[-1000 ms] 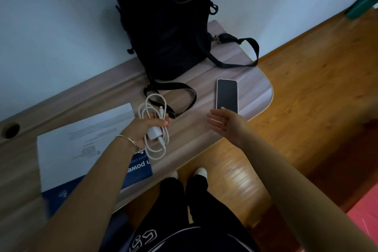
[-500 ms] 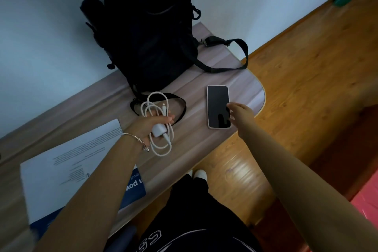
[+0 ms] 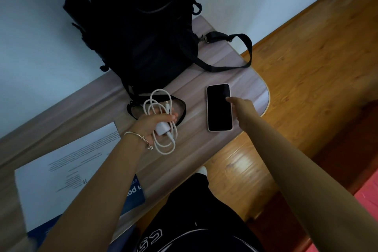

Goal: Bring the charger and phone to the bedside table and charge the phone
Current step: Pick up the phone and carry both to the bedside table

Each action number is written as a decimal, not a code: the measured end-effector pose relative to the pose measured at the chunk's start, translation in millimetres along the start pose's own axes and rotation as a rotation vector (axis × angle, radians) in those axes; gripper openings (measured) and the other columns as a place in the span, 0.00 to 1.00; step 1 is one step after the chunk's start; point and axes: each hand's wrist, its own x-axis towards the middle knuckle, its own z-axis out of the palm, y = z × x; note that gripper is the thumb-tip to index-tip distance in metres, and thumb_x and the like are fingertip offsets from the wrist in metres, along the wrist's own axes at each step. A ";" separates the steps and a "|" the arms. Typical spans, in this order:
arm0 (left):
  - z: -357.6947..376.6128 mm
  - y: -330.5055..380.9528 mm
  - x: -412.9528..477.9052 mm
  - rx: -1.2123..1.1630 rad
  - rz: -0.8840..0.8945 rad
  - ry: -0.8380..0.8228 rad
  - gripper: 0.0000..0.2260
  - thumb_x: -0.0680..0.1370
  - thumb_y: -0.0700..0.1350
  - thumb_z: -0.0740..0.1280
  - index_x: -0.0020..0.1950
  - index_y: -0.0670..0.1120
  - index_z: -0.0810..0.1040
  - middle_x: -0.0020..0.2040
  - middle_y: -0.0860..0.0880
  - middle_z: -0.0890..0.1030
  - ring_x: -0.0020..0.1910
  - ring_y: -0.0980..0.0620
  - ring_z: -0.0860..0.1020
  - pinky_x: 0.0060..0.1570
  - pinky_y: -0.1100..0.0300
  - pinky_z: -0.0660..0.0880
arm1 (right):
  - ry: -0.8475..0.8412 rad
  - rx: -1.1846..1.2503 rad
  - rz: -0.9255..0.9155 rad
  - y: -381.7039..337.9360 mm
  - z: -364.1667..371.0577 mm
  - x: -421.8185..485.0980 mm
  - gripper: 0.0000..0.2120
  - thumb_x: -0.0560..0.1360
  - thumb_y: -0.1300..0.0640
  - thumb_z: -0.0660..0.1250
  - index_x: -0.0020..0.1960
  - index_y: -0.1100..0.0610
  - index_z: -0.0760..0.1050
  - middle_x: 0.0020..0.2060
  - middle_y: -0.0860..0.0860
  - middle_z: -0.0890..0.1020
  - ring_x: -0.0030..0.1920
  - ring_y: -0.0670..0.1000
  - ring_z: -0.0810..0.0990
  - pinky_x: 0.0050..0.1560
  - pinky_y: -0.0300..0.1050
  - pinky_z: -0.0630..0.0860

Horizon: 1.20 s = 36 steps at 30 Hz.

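The charger [image 3: 162, 128], with its coiled white cable, is gripped in the closed fingers of the left hand [image 3: 151, 124] above the worktop [image 3: 196, 149]. The phone [image 3: 219, 107] is laid face up near the worktop's rounded end. Its right edge is met by the right hand [image 3: 243, 108]; whether those fingers are closed cannot be told.

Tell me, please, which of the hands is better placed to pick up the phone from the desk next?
The right hand. Its fingers already reach the right edge of the phone, which lies flat on the desk. The left hand is closed around the white charger and its coiled cable, so it looks unavailable.
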 end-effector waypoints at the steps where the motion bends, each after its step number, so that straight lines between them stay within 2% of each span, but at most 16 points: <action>1: 0.4 1.6 0.6 0.005 0.001 0.004 0.17 0.73 0.31 0.66 0.28 0.45 0.84 0.30 0.50 0.84 0.30 0.57 0.82 0.31 0.65 0.78 | -0.008 0.001 -0.017 -1.1 1.2 0.9 0.09 0.75 0.55 0.65 0.48 0.61 0.71 0.33 0.52 0.72 0.32 0.49 0.72 0.31 0.41 0.67; 3: 0.9 4.8 1.9 0.018 -0.007 0.010 0.14 0.72 0.32 0.67 0.31 0.46 0.84 0.30 0.50 0.83 0.31 0.56 0.81 0.32 0.64 0.79 | -0.027 -0.004 -0.058 -0.4 4.9 1.5 0.06 0.76 0.56 0.64 0.48 0.60 0.72 0.38 0.54 0.75 0.38 0.52 0.75 0.39 0.45 0.71; 6: 1.8 10.0 3.5 0.038 -0.024 0.028 0.08 0.71 0.33 0.69 0.35 0.44 0.82 0.32 0.48 0.83 0.34 0.53 0.79 0.33 0.62 0.79 | -0.070 -0.008 -0.098 4.0 12.4 -0.3 0.08 0.78 0.56 0.61 0.54 0.58 0.71 0.46 0.56 0.78 0.49 0.56 0.78 0.48 0.50 0.75; 11: 5.2 20.1 5.0 0.037 -0.039 0.004 0.09 0.72 0.31 0.65 0.35 0.42 0.80 0.33 0.47 0.84 0.35 0.53 0.83 0.30 0.61 0.79 | -0.026 -0.014 -0.098 9.5 21.4 -1.0 0.10 0.79 0.56 0.59 0.58 0.58 0.68 0.53 0.61 0.77 0.53 0.61 0.78 0.55 0.60 0.77; 13: 8.3 24.2 4.0 0.041 -0.039 -0.036 0.13 0.72 0.30 0.63 0.32 0.42 0.81 0.32 0.47 0.85 0.33 0.54 0.83 0.30 0.63 0.78 | -0.043 0.023 -0.084 11.4 20.2 -2.5 0.12 0.79 0.56 0.59 0.61 0.58 0.68 0.54 0.61 0.77 0.53 0.61 0.79 0.55 0.60 0.77; 17: 21.7 35.0 6.9 0.037 -0.090 -0.150 0.10 0.74 0.30 0.59 0.39 0.40 0.76 0.33 0.46 0.85 0.33 0.52 0.84 0.33 0.60 0.81 | -0.104 0.237 -0.070 19.9 3.7 -14.5 0.14 0.79 0.57 0.59 0.63 0.61 0.70 0.51 0.57 0.80 0.49 0.55 0.81 0.45 0.48 0.80; 19: 37.9 40.1 12.3 0.053 -0.160 -0.244 0.15 0.75 0.31 0.56 0.34 0.39 0.78 0.33 0.46 0.85 0.33 0.52 0.84 0.34 0.60 0.81 | -0.113 0.366 -0.069 25.5 -11.3 -22.9 0.15 0.80 0.58 0.58 0.63 0.63 0.71 0.51 0.59 0.81 0.49 0.55 0.83 0.45 0.47 0.80; 21: 61.9 42.0 15.9 0.104 -0.200 -0.317 0.19 0.75 0.31 0.54 0.29 0.40 0.78 0.33 0.45 0.85 0.33 0.52 0.84 0.35 0.60 0.81 | -0.108 0.491 -0.093 29.7 -31.6 -34.3 0.12 0.80 0.59 0.57 0.60 0.63 0.73 0.45 0.56 0.84 0.44 0.53 0.84 0.42 0.45 0.81; 23: 92.9 42.7 17.2 0.156 -0.214 -0.370 0.14 0.75 0.30 0.54 0.34 0.39 0.74 0.32 0.45 0.85 0.32 0.51 0.84 0.33 0.60 0.81 | -0.085 0.586 -0.118 34.4 -56.8 -46.7 0.10 0.80 0.59 0.57 0.57 0.61 0.73 0.40 0.53 0.86 0.39 0.50 0.85 0.44 0.46 0.82; 25: 125.0 41.7 17.4 0.200 -0.223 -0.424 0.11 0.76 0.30 0.55 0.37 0.39 0.72 0.32 0.45 0.84 0.31 0.51 0.84 0.31 0.60 0.80 | -0.055 0.660 -0.133 40.8 -84.8 -61.3 0.11 0.80 0.58 0.57 0.58 0.61 0.73 0.42 0.54 0.84 0.39 0.50 0.84 0.48 0.49 0.80; 28: 167.6 37.5 17.7 0.275 -0.237 -0.502 0.13 0.76 0.31 0.58 0.36 0.40 0.77 0.32 0.46 0.84 0.32 0.53 0.83 0.32 0.60 0.80 | -0.014 0.783 -0.167 54.4 -125.8 -82.1 0.09 0.80 0.58 0.56 0.53 0.59 0.74 0.38 0.52 0.86 0.38 0.50 0.85 0.46 0.47 0.81; 32: 221.5 27.6 14.6 0.348 -0.241 -0.608 0.15 0.77 0.33 0.59 0.34 0.40 0.81 0.33 0.46 0.84 0.33 0.52 0.83 0.35 0.59 0.81 | 0.014 0.934 -0.195 76.9 -176.6 -104.5 0.11 0.80 0.56 0.57 0.56 0.60 0.74 0.44 0.54 0.85 0.42 0.52 0.85 0.49 0.50 0.80; 36: 277.0 15.5 9.7 0.453 -0.231 -0.699 0.09 0.77 0.34 0.59 0.41 0.41 0.76 0.35 0.47 0.83 0.35 0.53 0.83 0.38 0.59 0.81 | 0.042 1.037 -0.198 96.0 -223.6 -114.1 0.14 0.78 0.54 0.59 0.59 0.59 0.75 0.49 0.56 0.85 0.47 0.55 0.85 0.52 0.54 0.79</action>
